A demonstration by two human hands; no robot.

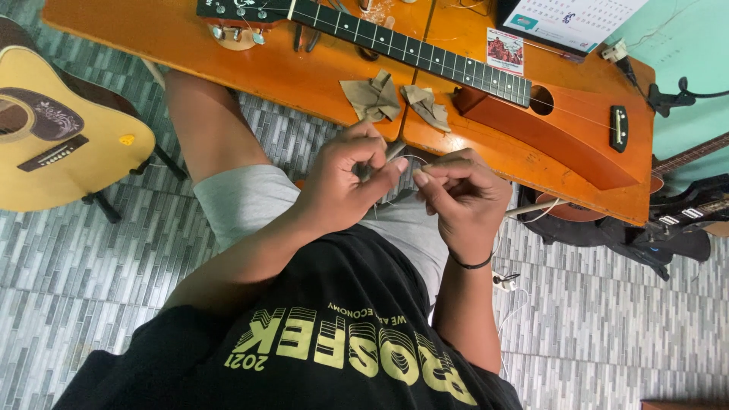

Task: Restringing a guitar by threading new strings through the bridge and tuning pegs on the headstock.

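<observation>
My left hand [345, 178] pinched a small grey tool [391, 152]; my right hand [459, 190] pinched a thin string [410, 158], near the orange table [288, 72].

Rags [395, 99] on table [190, 45] — perhaps beside guitar neck [410, 49].

A small instrument repair workshop, set up in a tiled room.

An orange wooden workbench [228, 53] carries a long stringed instrument [531, 106] with a fretted neck, lying flat among folded scraps of sandpaper [372, 97] and pliers [306, 38]. A yellow acoustic guitar [61, 129] sits on a stand to one side, and more guitars [683, 205] lean by the turquoise wall [683, 45]. Grey patterned tiles [592, 319] cover the floor.
</observation>
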